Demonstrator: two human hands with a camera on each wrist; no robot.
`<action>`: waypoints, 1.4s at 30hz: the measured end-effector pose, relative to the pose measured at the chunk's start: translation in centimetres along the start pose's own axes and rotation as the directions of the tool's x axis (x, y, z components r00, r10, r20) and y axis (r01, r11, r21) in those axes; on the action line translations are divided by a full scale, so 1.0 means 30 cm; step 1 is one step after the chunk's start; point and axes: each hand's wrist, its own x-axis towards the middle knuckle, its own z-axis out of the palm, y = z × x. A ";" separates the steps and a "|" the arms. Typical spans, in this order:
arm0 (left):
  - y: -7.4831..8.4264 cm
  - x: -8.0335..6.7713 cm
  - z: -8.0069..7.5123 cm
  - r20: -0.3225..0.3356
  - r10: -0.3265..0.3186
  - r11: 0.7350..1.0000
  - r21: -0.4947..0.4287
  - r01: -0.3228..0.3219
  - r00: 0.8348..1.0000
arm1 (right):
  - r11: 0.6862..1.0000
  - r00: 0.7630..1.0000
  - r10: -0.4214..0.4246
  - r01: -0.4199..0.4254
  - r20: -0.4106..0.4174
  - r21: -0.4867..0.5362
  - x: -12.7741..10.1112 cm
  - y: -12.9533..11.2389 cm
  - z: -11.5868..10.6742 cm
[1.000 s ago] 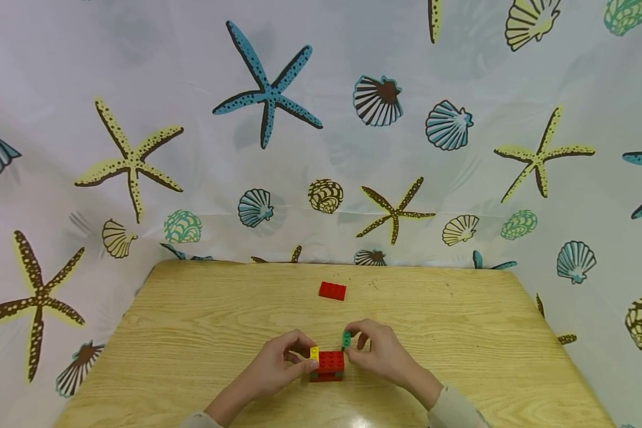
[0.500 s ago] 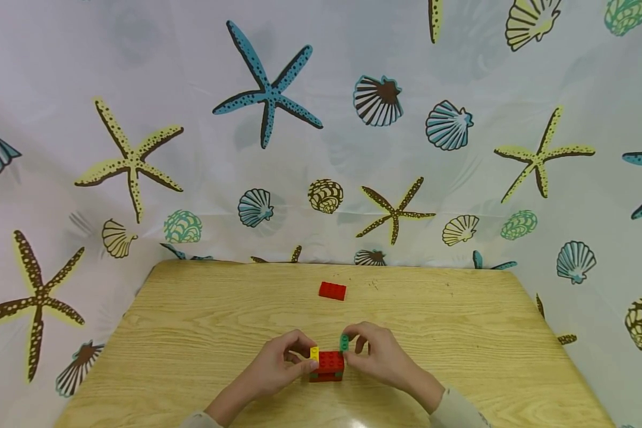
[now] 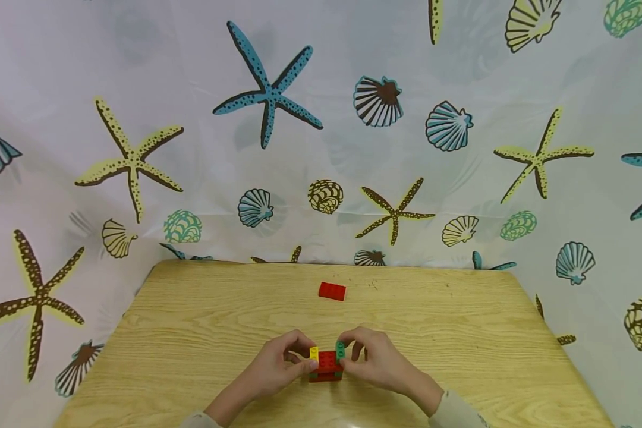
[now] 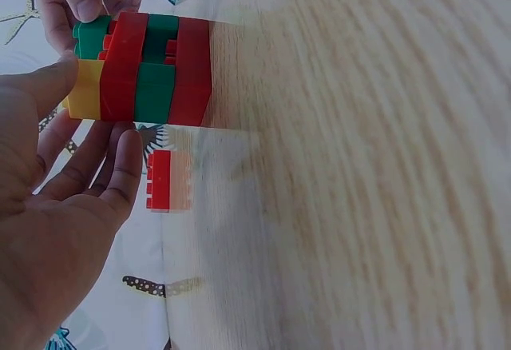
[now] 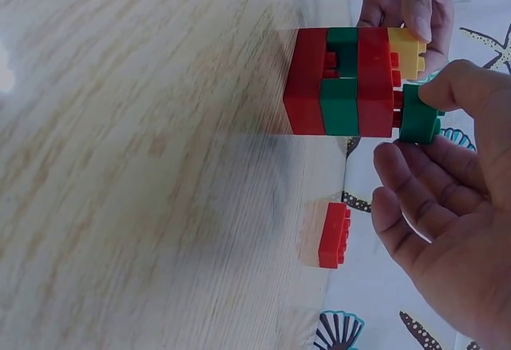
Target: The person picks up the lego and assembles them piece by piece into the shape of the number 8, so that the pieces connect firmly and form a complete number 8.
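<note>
A small stack of toy building bricks stands on the table in front of the person. Two red bricks, a lower (image 5: 303, 86) and an upper (image 5: 374, 86), have green bricks (image 5: 339, 109) between them at the ends, with a gap in the middle. At the top left sits a yellow brick (image 3: 314, 353), which the left hand (image 3: 278, 364) pinches between thumb and fingers. The right hand (image 3: 377, 361) pinches another green brick (image 3: 340, 349) over the stack's right end. In the right wrist view, red studs show in a narrow gap under this green brick.
Farther back on the wooden table (image 3: 219, 309) lies a loose red brick (image 3: 332, 290). A white cloth (image 3: 321, 160) printed with starfish and shells hangs behind the table and at both sides.
The right hand has carried the green brick left and down, from beside the stack to above its right end. The left hand has stayed on the yellow brick.
</note>
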 end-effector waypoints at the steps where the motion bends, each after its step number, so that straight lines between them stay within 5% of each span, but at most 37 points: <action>1: 0.000 0.000 0.000 0.000 0.000 1.000 -0.002 0.000 1.000 | 1.000 1.000 -0.004 0.004 0.004 0.004 0.000 0.000 0.000; 42: 0.007 0.000 -0.007 0.019 0.002 1.000 0.030 -0.002 1.000 | 0.999 0.999 0.001 -0.003 0.044 0.033 -0.001 -0.007 -0.004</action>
